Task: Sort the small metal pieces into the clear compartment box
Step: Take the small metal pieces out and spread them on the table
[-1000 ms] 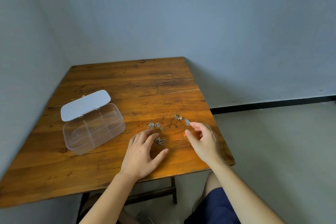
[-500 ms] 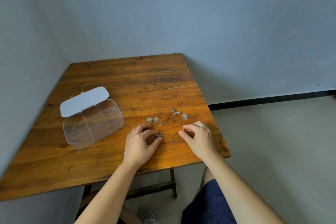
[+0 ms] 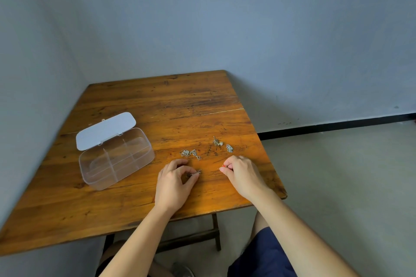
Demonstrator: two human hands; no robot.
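Both hands went from spread to pinching: left hand (image 3: 174, 183) on a metal piece (image 3: 194, 173), right hand (image 3: 242, 174) on a red-tipped bit (image 3: 223, 166). Tiny stuff, easy fumble before the box (image 3: 117, 159), well left of both.

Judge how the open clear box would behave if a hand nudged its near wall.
The box looks thin, clear plastic with empty compartments, so probably light and apt to slide on the smooth table. Its lid stands open behind, so it may tip backward or wobble.

Clear compartment box (image 3: 116, 159) lid open, empty, left on table; small metal pieces (image 3: 190, 153) scattered right.
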